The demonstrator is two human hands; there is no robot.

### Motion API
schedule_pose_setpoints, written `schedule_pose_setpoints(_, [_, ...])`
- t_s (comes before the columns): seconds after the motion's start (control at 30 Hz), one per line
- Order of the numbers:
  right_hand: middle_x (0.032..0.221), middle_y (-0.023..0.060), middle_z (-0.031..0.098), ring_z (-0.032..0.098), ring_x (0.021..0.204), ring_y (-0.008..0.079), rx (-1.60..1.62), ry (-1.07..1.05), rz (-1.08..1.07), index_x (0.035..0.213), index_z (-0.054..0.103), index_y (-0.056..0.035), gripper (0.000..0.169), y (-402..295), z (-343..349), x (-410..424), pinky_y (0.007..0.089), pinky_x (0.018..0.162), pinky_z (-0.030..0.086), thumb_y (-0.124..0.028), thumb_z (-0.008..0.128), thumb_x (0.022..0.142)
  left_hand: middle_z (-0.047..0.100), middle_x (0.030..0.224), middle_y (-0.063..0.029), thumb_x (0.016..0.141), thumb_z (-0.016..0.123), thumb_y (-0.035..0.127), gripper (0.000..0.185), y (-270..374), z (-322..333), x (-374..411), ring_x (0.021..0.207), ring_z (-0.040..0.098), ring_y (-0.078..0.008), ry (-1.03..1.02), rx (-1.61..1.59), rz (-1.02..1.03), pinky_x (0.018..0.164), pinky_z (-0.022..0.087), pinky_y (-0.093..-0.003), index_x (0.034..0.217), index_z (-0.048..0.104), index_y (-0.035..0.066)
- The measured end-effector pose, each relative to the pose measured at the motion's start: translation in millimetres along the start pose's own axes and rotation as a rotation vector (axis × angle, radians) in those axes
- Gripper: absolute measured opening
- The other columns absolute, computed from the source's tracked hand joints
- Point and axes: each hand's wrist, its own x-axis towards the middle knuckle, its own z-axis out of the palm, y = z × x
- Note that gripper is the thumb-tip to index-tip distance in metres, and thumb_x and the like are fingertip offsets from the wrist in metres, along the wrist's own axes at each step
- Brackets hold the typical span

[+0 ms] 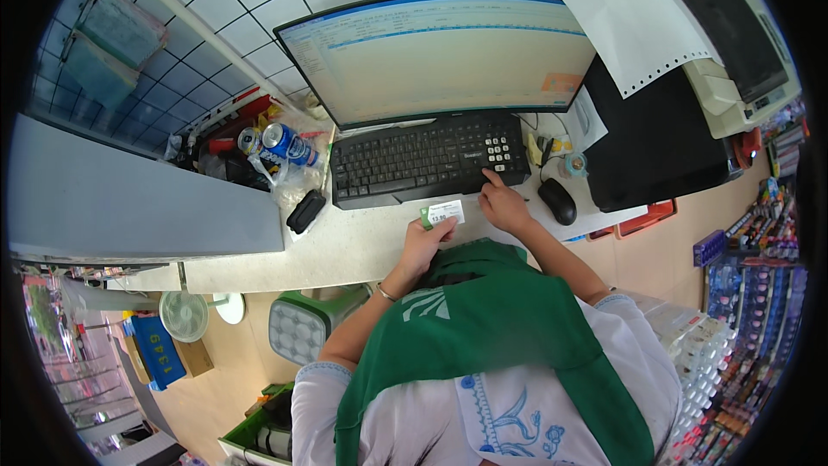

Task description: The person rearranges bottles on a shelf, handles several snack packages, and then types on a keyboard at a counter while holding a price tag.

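Observation:
My left hand pinches a small white and green price tag between thumb and fingers, just in front of the keyboard. The tag bears printed writing. With the index finger stretched out, my right hand touches the black keyboard below its number pad; the other fingers are curled and nothing shows in them. Behind the keyboard stands a monitor with a mostly blank table window on its screen. A black mouse lies to the right of my right hand.
Drink cans and plastic bags crowd the counter's left, near a black case. A dot-matrix printer with perforated paper stands at right. A grey panel borders the left. Below are a stool and a fan.

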Motion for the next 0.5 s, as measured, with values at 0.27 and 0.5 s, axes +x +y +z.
schedule_pose_setpoints(0.27, [0.126,0.0184,0.045,0.060,0.077,0.0328,-0.027,0.029,-0.023,0.080,0.052,-0.0027,0.014,0.4,2.9,-1.9,0.0429,0.068,0.048,-0.017,0.052,0.079,0.061,0.073,-0.0014,0.080,0.066,0.013,0.014,2.0,1.8,2.1,0.061,0.054,-0.0076,0.000,0.016,-0.002,0.058,0.045,-0.0210,0.084,0.063,0.001])
schedule_pose_setpoints(0.5, [0.126,0.0185,0.045,0.061,0.078,0.0312,-0.016,0.048,-0.034,0.078,0.052,-0.0041,0.013,-0.8,4.5,-3.2,0.0421,0.068,0.048,-0.017,0.052,0.078,0.061,0.074,-0.0016,0.080,0.066,0.014,0.015,1.1,0.5,3.1,0.062,0.055,-0.0076,0.008,0.035,-0.008,0.058,0.045,-0.0211,0.085,0.063,0.001])
